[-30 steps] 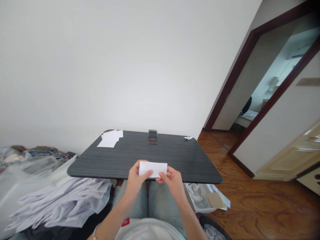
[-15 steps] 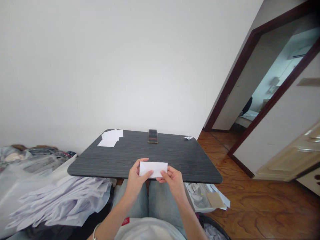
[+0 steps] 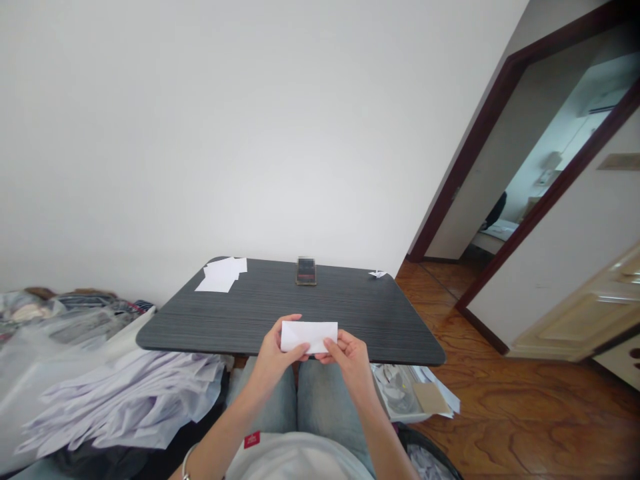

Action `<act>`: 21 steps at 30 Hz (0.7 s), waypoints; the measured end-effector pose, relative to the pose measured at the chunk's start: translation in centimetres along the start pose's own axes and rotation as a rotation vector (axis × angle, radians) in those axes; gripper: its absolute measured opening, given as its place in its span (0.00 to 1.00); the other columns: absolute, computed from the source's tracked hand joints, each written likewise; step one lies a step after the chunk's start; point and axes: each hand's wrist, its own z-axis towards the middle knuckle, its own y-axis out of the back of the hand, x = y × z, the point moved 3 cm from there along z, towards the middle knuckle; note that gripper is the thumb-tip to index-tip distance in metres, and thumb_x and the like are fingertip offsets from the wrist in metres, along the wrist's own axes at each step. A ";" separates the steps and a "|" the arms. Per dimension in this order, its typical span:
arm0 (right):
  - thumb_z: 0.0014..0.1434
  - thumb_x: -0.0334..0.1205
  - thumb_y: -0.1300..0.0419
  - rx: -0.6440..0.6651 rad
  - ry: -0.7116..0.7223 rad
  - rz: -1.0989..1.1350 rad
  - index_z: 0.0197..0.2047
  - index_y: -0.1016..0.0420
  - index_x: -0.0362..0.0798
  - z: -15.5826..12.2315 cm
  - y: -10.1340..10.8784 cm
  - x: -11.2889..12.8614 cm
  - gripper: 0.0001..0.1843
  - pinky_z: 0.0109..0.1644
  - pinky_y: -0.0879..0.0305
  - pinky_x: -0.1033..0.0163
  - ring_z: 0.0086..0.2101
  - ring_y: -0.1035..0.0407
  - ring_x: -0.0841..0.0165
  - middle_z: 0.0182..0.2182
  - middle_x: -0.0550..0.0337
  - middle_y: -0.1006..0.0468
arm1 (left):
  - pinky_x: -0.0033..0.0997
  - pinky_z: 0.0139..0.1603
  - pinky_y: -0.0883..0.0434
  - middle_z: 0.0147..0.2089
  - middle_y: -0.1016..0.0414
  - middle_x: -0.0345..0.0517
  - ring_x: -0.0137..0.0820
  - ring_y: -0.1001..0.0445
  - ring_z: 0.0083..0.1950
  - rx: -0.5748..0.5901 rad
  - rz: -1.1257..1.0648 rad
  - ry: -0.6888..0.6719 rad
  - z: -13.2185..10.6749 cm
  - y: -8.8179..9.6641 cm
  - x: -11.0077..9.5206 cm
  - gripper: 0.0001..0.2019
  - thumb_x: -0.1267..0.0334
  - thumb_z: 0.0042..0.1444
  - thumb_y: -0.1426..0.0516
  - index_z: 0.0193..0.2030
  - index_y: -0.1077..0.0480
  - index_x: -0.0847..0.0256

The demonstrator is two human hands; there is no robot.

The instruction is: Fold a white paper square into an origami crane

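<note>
My left hand (image 3: 275,353) and my right hand (image 3: 351,360) hold a folded white sheet of paper (image 3: 309,337) by its short ends, just above the near edge of a dark grey wood-grain table (image 3: 370,333). Both thumbs rest on the paper's upper face. Farther off on the tabletop, a loose stack of white paper (image 3: 220,276) lies at the back left. A dark smartphone (image 3: 306,271) stands at the back middle, and a small folded paper piece (image 3: 378,274) lies near the back right corner.
A heap of white crumpled fabric or paper (image 3: 120,407) lies left of my knees. To the right stands a tray of papers (image 3: 410,393), above a dark bin (image 3: 425,453). Wooden flooring (image 3: 520,413) spreads right, toward a dark-framed doorway (image 3: 480,153) and a cream door (image 3: 585,313).
Both hands and the folded paper have shifted slightly right, and the view has moved a little. The paper stays held in both hands.
</note>
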 end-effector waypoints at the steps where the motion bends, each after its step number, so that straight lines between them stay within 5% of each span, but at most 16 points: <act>1: 0.44 0.48 0.36 0.002 0.000 0.003 0.31 0.26 0.42 0.0 0.0 0.0 0.18 0.22 0.31 0.68 0.20 0.28 0.68 0.21 0.57 0.21 | 0.25 0.27 0.28 0.32 0.32 0.40 0.27 0.31 0.29 0.007 0.004 0.004 0.0 0.0 0.0 0.26 0.67 0.37 0.38 0.46 0.38 0.63; 16: 0.42 0.51 0.36 -0.018 0.000 -0.022 0.29 0.26 0.42 -0.1 0.0 0.2 0.19 0.21 0.31 0.65 0.20 0.28 0.66 0.20 0.57 0.22 | 0.23 0.28 0.33 0.32 0.31 0.39 0.26 0.32 0.29 0.067 0.076 -0.017 0.2 0.3 0.0 0.30 0.69 0.35 0.38 0.49 0.40 0.63; 21: 0.43 0.43 0.35 0.035 -0.008 -0.024 0.32 0.28 0.42 0.0 -0.1 0.0 0.15 0.26 0.30 0.66 0.22 0.28 0.68 0.23 0.58 0.21 | 0.23 0.30 0.34 0.32 0.31 0.39 0.26 0.33 0.30 0.088 0.112 -0.054 0.7 0.6 0.5 0.30 0.70 0.36 0.39 0.50 0.41 0.64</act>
